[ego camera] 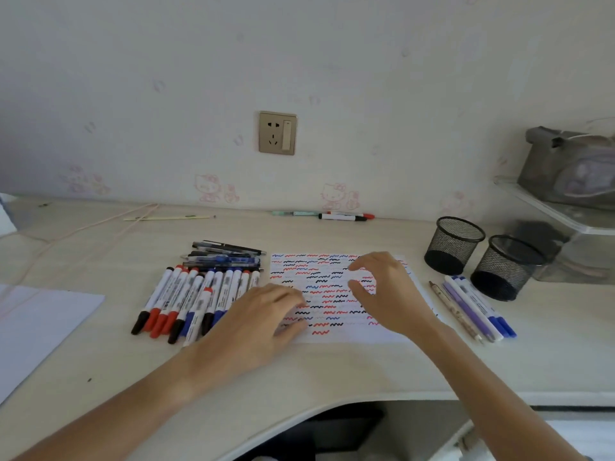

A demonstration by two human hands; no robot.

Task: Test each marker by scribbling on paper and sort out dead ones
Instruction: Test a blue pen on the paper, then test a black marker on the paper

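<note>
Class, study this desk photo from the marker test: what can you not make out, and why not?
- Printing on the markers, head view: too small and blurred.
- Paper scribbles under the left hand and right hand: covered.
- Insides of the two mesh cups: dark, contents unclear.
- Grey bag, right: cut by the frame edge.
- Which markers are dead: nothing shows it.
</note>
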